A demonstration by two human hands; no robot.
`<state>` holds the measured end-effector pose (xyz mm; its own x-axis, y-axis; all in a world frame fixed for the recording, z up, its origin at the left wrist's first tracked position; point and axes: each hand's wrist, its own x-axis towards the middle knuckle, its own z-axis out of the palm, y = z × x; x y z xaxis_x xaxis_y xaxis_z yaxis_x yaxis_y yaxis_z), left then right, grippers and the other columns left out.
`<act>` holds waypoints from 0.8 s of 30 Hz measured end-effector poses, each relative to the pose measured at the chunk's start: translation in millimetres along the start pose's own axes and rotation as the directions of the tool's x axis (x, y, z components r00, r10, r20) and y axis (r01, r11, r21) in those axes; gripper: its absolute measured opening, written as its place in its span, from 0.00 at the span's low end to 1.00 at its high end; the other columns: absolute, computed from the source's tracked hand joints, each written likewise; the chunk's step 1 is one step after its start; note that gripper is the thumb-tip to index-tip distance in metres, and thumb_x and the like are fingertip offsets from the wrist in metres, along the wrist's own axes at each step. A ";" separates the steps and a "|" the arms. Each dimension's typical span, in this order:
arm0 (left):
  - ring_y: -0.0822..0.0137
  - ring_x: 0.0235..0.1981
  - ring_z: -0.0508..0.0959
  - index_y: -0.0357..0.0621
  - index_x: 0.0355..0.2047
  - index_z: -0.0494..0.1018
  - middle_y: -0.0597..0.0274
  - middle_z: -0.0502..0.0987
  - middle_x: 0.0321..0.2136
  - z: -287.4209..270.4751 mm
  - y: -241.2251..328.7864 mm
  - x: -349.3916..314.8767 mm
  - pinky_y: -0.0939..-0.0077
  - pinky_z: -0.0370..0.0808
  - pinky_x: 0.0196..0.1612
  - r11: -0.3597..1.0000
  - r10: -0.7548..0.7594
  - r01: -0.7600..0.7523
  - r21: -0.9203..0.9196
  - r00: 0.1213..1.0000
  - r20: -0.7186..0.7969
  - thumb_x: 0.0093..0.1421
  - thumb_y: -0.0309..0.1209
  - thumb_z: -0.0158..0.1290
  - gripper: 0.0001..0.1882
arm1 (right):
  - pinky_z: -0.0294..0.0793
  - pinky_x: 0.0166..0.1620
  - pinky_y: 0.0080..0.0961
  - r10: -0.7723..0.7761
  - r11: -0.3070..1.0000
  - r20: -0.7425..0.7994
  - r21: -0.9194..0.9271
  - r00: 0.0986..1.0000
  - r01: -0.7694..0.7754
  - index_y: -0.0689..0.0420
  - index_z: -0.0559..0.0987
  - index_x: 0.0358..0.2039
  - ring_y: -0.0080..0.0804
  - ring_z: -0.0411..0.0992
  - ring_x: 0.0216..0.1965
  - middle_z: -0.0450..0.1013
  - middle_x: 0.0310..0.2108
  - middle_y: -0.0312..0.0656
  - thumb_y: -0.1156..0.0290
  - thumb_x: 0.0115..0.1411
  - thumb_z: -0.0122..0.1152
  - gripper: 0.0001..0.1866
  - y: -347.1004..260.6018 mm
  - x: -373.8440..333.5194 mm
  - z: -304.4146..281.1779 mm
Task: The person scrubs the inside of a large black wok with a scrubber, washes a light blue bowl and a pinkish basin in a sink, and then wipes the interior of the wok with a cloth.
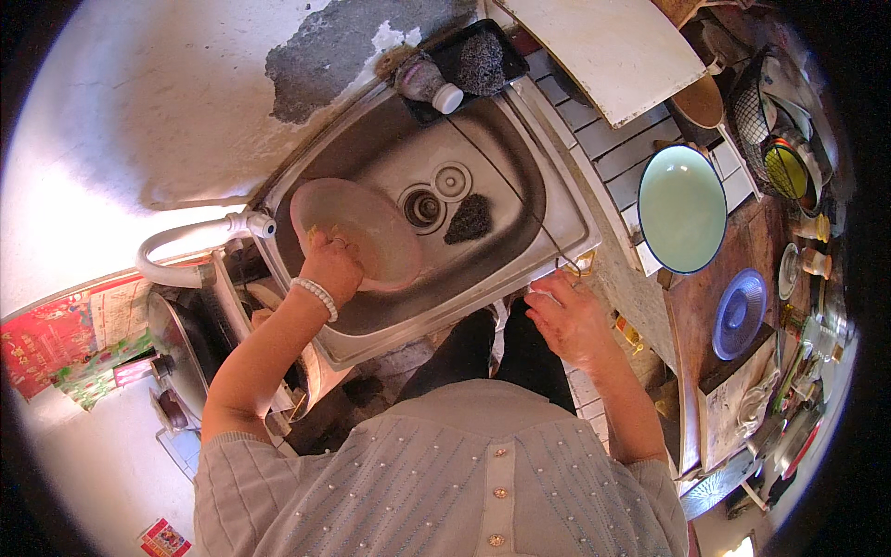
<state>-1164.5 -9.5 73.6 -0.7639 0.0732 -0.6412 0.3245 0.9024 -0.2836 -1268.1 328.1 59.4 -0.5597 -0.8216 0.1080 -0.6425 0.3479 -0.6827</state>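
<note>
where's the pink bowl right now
In the head view, the pink bowl is in the left part of the sink, just left of the drain, with the left hand over its near side.

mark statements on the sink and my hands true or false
1. The left hand is at the pinkish bowl. True.
2. The beaded bracelet is on the right wrist. False: the bracelet is on the left wrist.
3. A dark scouring pad lies in the sink. True.
4. The right hand is inside the bowl. False: the right hand is near the sink's front edge.
5. The bottle has a white cap. True.
</note>
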 end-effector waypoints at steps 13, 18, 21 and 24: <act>0.65 0.41 0.72 0.53 0.28 0.78 0.66 0.75 0.33 -13.7 2.0 -1.1 0.58 0.60 0.46 0.999 0.023 -0.028 0.038 0.991 0.128 0.50 0.32 0.47 0.10 | 0.68 0.47 0.38 0.027 1.000 0.032 -0.003 0.999 -0.027 0.56 0.74 0.31 0.45 0.68 0.38 0.68 0.34 0.40 0.72 0.45 0.61 0.11 -1.3 3.4 2.2; 0.64 0.42 0.72 0.53 0.28 0.78 0.65 0.75 0.34 -23.6 1.1 3.7 0.60 0.61 0.45 0.999 -0.012 0.007 0.035 0.990 0.144 0.50 0.33 0.47 0.10 | 0.66 0.49 0.39 0.028 1.000 0.035 0.010 0.999 -0.029 0.57 0.74 0.31 0.45 0.68 0.38 0.68 0.34 0.41 0.72 0.45 0.61 0.10 -3.1 4.9 2.2; 0.63 0.40 0.71 0.52 0.26 0.77 0.64 0.75 0.32 -19.5 -0.9 6.6 0.61 0.63 0.41 1.000 -0.027 0.028 -0.009 0.998 0.053 0.49 0.33 0.46 0.09 | 0.66 0.49 0.39 0.015 1.000 0.026 0.007 1.000 -0.015 0.57 0.74 0.31 0.46 0.68 0.38 0.68 0.35 0.41 0.72 0.45 0.60 0.10 -3.7 5.9 0.9; 0.63 0.40 0.71 0.50 0.29 0.77 0.62 0.75 0.33 -10.3 3.3 10.2 0.61 0.63 0.41 0.997 -0.055 0.050 -0.060 0.995 -0.086 0.50 0.32 0.46 0.10 | 0.67 0.48 0.39 0.005 1.000 0.019 -0.001 1.000 -0.005 0.57 0.74 0.31 0.46 0.68 0.38 0.68 0.35 0.41 0.72 0.45 0.61 0.11 -3.0 5.6 1.8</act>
<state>-1177.0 -1.4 73.5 -0.8256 0.0595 -0.5611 0.2516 0.9289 -0.2718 -1268.3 321.6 60.9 -0.5529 -0.8283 0.0908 -0.6400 0.3524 -0.6828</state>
